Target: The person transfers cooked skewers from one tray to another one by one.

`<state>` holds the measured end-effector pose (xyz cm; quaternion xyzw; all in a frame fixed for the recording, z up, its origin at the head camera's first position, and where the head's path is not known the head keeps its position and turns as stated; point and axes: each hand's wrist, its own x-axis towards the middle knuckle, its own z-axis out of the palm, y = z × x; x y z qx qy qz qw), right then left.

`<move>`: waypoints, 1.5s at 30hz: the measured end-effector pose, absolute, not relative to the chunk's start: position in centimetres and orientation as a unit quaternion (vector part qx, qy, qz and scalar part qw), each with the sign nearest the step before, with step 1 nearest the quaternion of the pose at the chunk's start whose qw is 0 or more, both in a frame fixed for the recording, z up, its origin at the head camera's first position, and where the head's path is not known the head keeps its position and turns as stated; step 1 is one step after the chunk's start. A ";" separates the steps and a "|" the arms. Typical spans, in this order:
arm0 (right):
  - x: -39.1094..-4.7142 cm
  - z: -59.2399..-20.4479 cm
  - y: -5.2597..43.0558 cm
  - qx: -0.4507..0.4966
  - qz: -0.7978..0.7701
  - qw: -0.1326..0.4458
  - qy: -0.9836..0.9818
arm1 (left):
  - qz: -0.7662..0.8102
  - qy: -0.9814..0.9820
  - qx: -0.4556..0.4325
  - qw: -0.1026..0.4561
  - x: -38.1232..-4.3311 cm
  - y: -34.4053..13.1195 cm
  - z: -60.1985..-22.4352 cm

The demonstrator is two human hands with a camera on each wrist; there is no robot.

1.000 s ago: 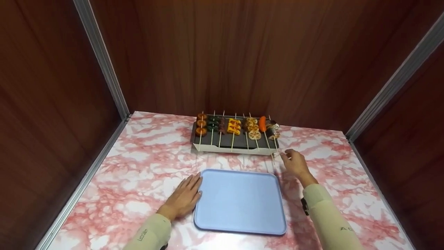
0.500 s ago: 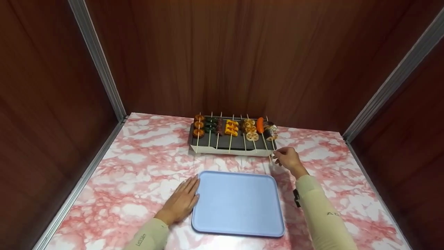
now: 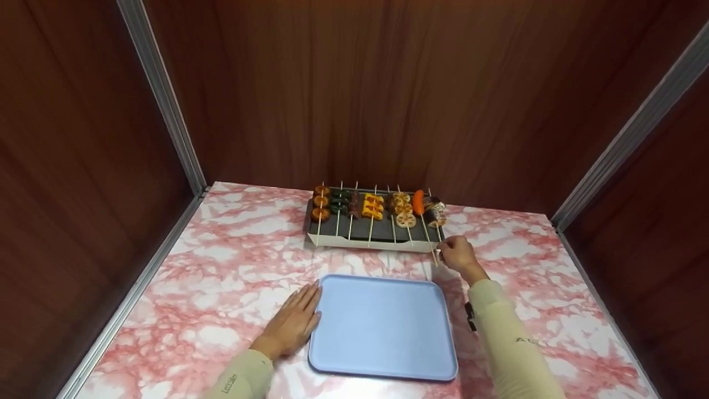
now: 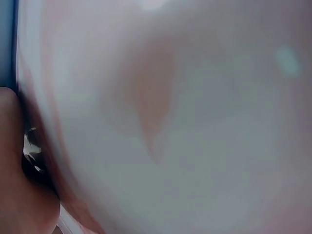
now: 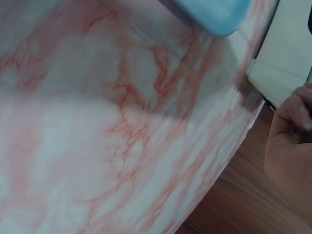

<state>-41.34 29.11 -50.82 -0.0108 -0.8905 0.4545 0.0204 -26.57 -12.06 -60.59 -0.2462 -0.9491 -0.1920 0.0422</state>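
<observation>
In the head view my left hand (image 3: 291, 321) lies flat at the left edge of a pale blue tray (image 3: 382, 327), its fingertips at the rim. My right hand (image 3: 458, 255) is at the grill's front right corner, thumb and fingers pinching the stick end of the rightmost skewer (image 3: 436, 213), which carries dark and silvery-brown pieces. Just left of it lies a skewer with an orange-red sausage (image 3: 419, 203), its stick jutting past the grill's front. In the right wrist view, the curled right hand (image 5: 295, 141) appears beside the grill's pale side; its fingertips are partly out of frame.
The grill (image 3: 360, 228) has a dark plate and pale front. It also holds skewers of lotus root slices (image 3: 405, 220), yellow pieces (image 3: 373, 206), dark green pieces (image 3: 339, 202) and round brown slices (image 3: 320, 214). Wood-grain walls (image 3: 354, 88) enclose the red-and-white marbled table (image 3: 221, 266).
My right hand has moved left to the rightmost skewer's stick end, and its fingers have closed on it. The left hand stays by the tray.
</observation>
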 end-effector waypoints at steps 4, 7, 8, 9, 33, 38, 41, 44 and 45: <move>-41.2 -50.8 29.1 0.010 0.393 0.041 -0.919 | -0.196 -0.950 -0.239 0.031 -26.4 -11.9 -60.8; -40.8 -50.7 29.3 0.005 0.383 0.053 -0.922 | -0.201 -0.949 -0.243 0.025 -26.4 -11.7 -60.8; -40.7 -50.7 29.4 0.002 0.383 0.056 -0.922 | -0.202 -0.948 -0.244 0.024 -26.4 -11.7 -60.8; -40.5 -50.6 29.5 0.002 0.382 0.059 -0.922 | -0.202 -0.948 -0.246 0.022 -26.4 -11.7 -60.7; -38.6 -49.8 31.0 0.002 0.449 0.075 -0.890 | -0.198 -0.948 -0.248 0.021 -26.5 -12.0 -60.9; -38.0 -49.3 31.2 0.006 0.451 0.083 -0.888 | -0.208 -0.945 -0.251 0.027 -26.5 -12.0 -60.6; -37.5 -49.1 31.2 0.009 0.464 0.084 -0.882 | -0.209 -0.945 -0.249 0.025 -26.5 -12.1 -60.5; -36.9 -49.0 31.3 0.012 0.478 0.085 -0.874 | -0.203 -0.948 -0.245 0.024 -26.6 -12.1 -60.5; -36.7 -48.9 31.3 0.013 0.481 0.087 -0.872 | -0.196 -0.949 -0.244 0.024 -26.6 -12.1 -60.5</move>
